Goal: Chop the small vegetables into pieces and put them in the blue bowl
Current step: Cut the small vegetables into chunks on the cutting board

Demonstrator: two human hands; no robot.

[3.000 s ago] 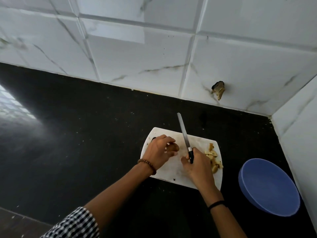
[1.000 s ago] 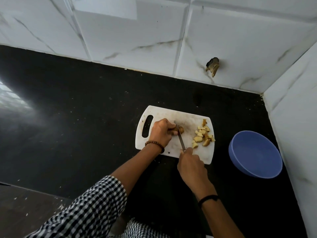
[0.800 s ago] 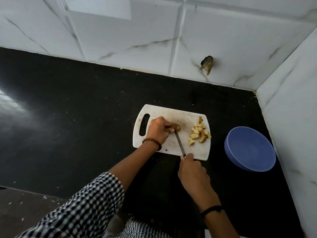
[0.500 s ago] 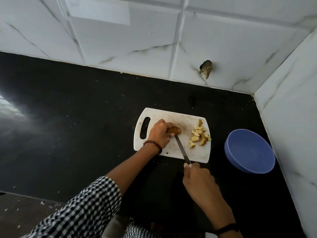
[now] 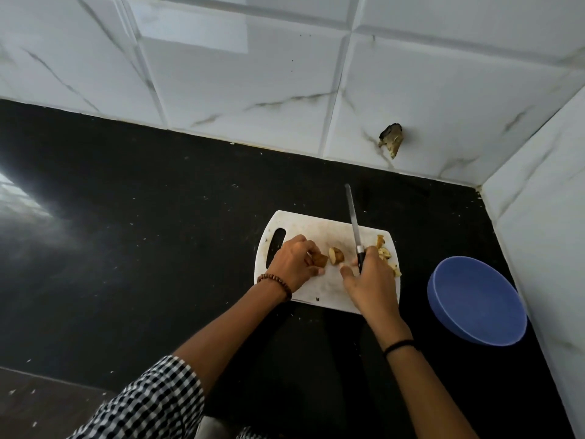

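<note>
Head view: pinching a vegetable half [image 5: 319, 259] on the white board [image 5: 316, 226] with the left hand [image 5: 296, 264]; a second half [image 5: 336, 256] loose just beside. Gripping the knife [image 5: 354, 223] in the curled right hand [image 5: 370, 280]. Chopped bits [image 5: 384, 251] near the board's right edge, none in the blue bowl [image 5: 474, 299]. Might cut close fingertips, or push bits off the edge.

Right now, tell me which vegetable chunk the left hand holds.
The brown chunk at the left hand's fingertips, leftmost. The second chunk lies free between the hands; the chopped pile sits right of the right hand's knife.
</note>
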